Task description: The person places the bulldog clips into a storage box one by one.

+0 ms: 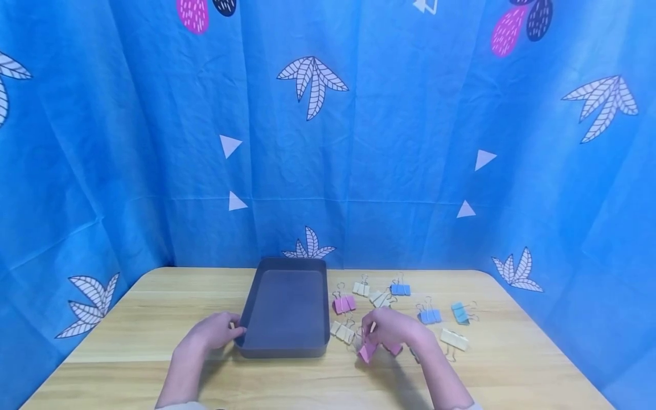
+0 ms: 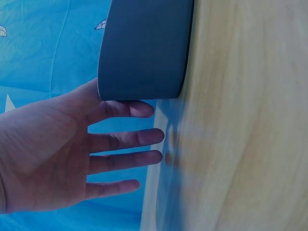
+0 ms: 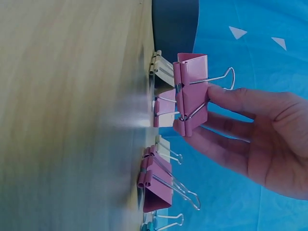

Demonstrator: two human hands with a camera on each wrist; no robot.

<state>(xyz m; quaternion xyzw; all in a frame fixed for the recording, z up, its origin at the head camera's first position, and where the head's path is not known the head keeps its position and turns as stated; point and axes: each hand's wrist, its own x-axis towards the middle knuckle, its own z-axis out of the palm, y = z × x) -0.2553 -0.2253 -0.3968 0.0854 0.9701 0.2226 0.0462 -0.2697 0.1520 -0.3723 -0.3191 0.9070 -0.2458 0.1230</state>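
A dark grey rectangular tray (image 1: 283, 352) lies on the wooden table. At its near left corner, my left hand (image 1: 212, 331) holds the wall, thumb over the rim and index finger along the outside; the other fingers (image 2: 127, 139) are spread straight. To the right of the tray my right hand (image 1: 392, 327) pinches a pink binder clip (image 3: 192, 94) between thumb and fingers, lifted off the tabletop. Below that hand another pink binder clip (image 3: 156, 180) sits on the table, partly hidden in the head view.
Around my right hand lie several binder clips: a pink one (image 1: 344, 304), a cream one (image 1: 343, 331) beside the tray, a blue one (image 1: 429, 315), a teal one (image 1: 460, 313) and a cream one (image 1: 454, 339) farther right. A blue patterned curtain (image 1: 307, 165) hangs behind the table (image 1: 128, 341).
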